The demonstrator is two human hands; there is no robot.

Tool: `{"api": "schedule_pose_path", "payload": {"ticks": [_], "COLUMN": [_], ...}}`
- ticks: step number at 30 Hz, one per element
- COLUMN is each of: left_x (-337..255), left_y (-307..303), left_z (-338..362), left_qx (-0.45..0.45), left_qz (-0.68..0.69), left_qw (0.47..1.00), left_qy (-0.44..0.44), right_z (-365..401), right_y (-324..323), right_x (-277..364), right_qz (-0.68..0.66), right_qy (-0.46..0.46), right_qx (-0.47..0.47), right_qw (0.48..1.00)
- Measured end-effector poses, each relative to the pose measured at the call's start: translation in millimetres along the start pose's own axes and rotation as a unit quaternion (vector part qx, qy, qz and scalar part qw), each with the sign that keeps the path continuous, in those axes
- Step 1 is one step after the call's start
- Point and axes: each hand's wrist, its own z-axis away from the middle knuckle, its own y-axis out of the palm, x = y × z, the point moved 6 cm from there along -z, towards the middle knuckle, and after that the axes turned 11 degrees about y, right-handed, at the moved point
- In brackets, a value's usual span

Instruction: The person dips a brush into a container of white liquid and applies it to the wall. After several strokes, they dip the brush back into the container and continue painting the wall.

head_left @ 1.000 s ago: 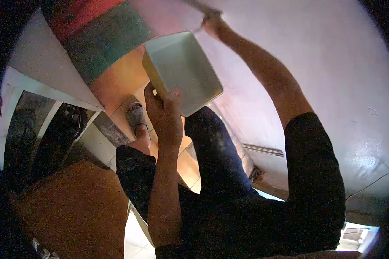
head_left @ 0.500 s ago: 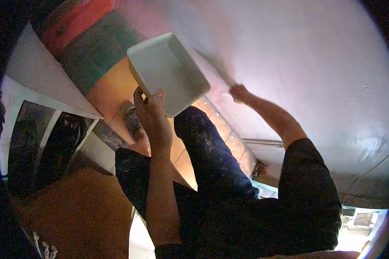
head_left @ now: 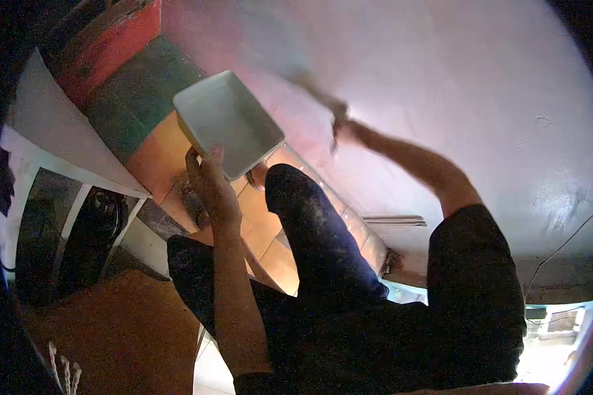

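Pale wall (head_left: 468, 79) alongside, left hand (head_left: 213, 187) grips a tray (head_left: 234, 118), right hand (head_left: 349, 130) clenches a blurred tool (head_left: 321, 95).

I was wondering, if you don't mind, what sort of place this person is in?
Probably a room indoors, perhaps in a home, though I can't be sure: there is a broad pale wall, a tiled floor and a thin cable.

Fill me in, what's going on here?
The person's left hand grips a pale rectangular tray by its near edge, its open side in view. The right hand is stretched out, holding a blurred tool in front of the pale wall; whether the tool touches it, I can't tell.
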Motion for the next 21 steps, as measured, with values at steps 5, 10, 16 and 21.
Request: {"api": "schedule_pose_path", "payload": {"ticks": [5,10,16,21], "left_x": [2.3,2.8,12.0,6.2], "left_y": [-4.2,3.1,1.6,4.8], "left_z": [0.4,1.6,-1.5,-6.4], "left_qx": [0.018,-0.011,0.002,0.01], "left_qz": [-0.019,0.028,-0.036,-0.05], "left_qw": [0.999,0.999,0.999,0.999], "left_qy": [-0.026,-0.038,-0.011,-0.019], "right_z": [208.4,123.7,-39.6,-43.4], "right_y": [72.2,26.2,-92.9,-138.0], "right_x": [117.7,-0.7,-201.9,-264.6], "right_qz": [-0.316,-0.362,-0.264,-0.257], "right_qy": [0.007,0.132,0.275,0.348], "right_qx": [0.284,0.199,-0.184,-0.029], "right_qw": [0.905,0.901,0.906,0.901]}}
